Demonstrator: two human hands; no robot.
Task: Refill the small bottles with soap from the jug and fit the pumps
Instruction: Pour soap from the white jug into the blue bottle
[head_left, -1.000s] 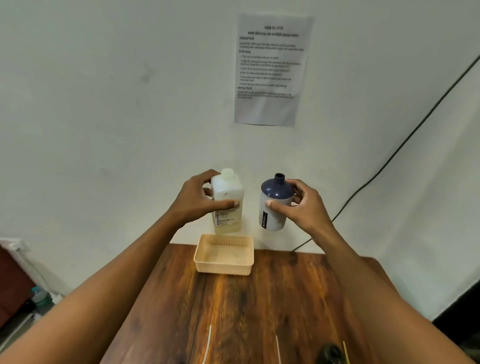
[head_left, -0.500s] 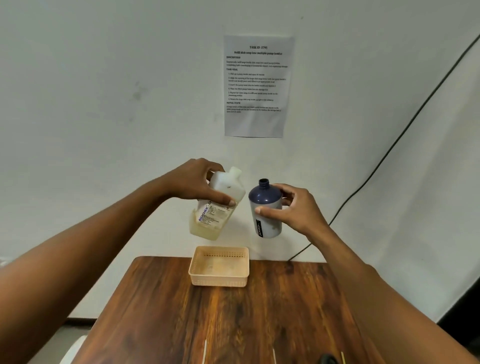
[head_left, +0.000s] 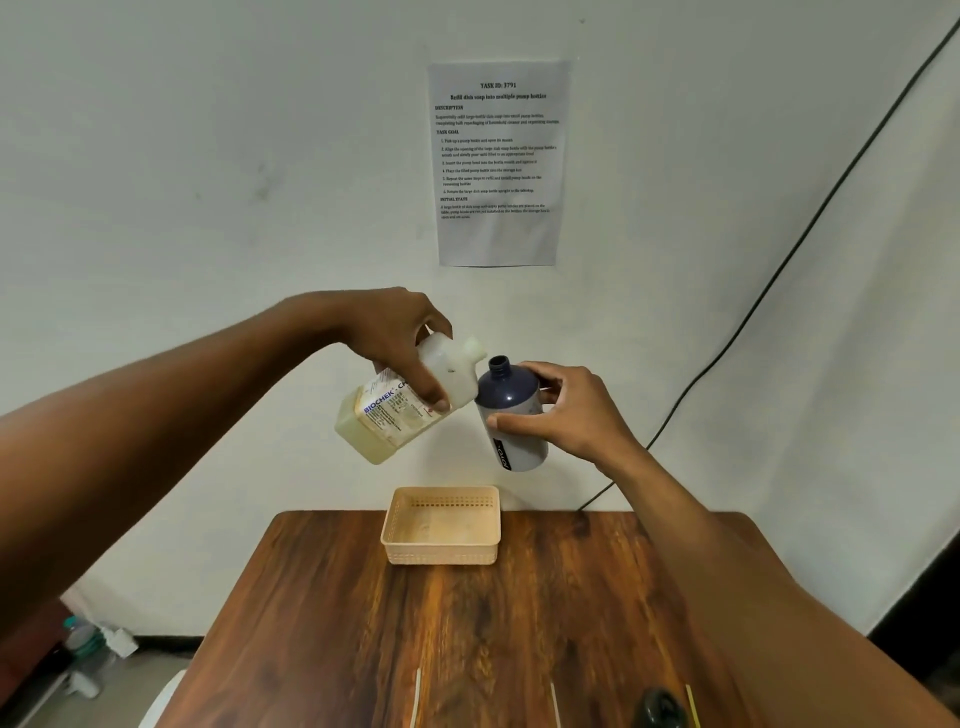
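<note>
Left hand grips the tilted BIOCHEK jug, spout just beside the open neck of the small bottle held in the right hand, above the worktop, wall sheet reading "TASK ID: 3791".

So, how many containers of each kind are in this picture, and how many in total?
soap jug: 1
small dark-blue bottle: 1
beige basket: 1
Total: 3
</note>
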